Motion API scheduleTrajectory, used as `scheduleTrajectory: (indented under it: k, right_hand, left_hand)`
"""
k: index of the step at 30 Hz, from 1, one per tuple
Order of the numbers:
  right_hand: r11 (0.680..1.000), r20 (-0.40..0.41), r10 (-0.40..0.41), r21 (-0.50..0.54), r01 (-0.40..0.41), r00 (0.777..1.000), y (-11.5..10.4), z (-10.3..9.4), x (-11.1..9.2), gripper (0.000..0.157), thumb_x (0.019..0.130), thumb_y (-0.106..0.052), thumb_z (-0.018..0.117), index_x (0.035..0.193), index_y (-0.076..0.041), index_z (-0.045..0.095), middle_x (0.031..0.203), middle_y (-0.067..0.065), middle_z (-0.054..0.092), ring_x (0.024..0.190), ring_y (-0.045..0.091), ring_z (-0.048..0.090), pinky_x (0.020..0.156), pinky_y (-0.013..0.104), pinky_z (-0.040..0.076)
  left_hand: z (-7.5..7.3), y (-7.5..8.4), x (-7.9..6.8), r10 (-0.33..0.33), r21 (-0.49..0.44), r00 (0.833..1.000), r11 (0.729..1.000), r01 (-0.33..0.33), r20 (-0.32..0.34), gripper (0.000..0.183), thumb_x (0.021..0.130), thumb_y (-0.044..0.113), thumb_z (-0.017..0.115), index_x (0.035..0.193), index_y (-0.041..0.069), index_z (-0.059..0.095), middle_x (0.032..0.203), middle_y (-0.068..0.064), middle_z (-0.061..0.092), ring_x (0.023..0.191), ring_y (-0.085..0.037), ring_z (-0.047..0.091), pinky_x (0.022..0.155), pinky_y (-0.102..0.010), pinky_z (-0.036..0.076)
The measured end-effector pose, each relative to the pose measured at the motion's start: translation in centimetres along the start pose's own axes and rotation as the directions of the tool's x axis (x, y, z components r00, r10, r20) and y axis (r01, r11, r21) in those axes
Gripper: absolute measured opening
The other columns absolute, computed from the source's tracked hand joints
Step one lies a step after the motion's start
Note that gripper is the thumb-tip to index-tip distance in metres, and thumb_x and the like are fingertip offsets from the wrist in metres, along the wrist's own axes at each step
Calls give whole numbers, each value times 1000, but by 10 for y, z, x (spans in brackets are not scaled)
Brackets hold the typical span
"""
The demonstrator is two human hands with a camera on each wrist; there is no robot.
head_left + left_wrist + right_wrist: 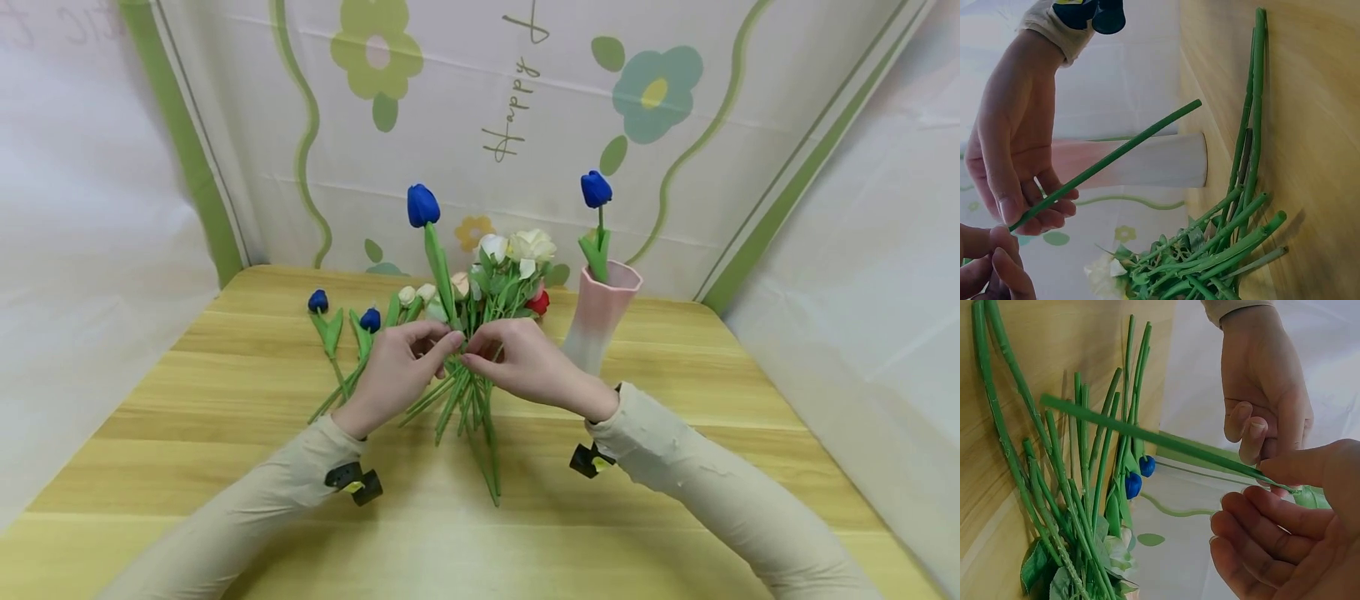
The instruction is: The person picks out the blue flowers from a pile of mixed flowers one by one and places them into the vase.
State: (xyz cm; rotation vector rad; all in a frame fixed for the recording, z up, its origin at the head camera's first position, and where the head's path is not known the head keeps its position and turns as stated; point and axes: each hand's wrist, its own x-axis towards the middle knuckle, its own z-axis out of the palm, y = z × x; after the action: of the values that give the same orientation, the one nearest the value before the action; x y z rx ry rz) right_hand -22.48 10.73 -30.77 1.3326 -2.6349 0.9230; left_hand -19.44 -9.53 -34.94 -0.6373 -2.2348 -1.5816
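Note:
An artificial blue tulip (423,206) stands upright above my hands, its bare stem (1110,161) slanting down below them. My left hand (397,367) pinches the tulip between thumb and fingers just under its leaves. Right beside it, my right hand (528,362) has its thumb (1297,467) and curled fingers around the same stem, the fingertips close to those of the left hand. Behind and below both hands lies a bunch of artificial flowers with white roses (531,247), a red bloom (538,302) and many green stems (487,433).
A pink and white vase (592,329) stands behind my right hand, holding another blue tulip (596,190). Two more blue tulips (318,302) lie on the wooden table (187,433) at the left. A floral-print cloth (450,100) hangs behind the table.

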Motion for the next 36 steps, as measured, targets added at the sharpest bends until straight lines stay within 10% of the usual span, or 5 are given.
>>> scheduleTrajectory:
  k: [26, 36]
  right_hand:
    - [987, -29, -122, -108, 118, 992, -1, 4, 9, 8, 91, -8, 69, 84, -8, 70, 71, -7, 63, 57, 3, 54, 55, 24, 47]
    - [937, -22, -138, -326, 123, 990, -8, -29, 11, 6, 89, -6, 72, 84, -6, 72, 74, -2, 64, 63, 8, 57, 59, 27, 49]
  left_hand:
    - [2, -3, -5, 5, 1, 1000, 1000, -5, -29, 21, 98, 29, 62, 99, 12, 74, 64, -4, 63, 54, -16, 58, 49, -30, 42]
    - [4, -2, -4, -95, 98, 980, 992, 78, 176, 25, 100, 27, 59, 118, 12, 67, 101, 1, 67, 75, -15, 61, 59, -35, 51]
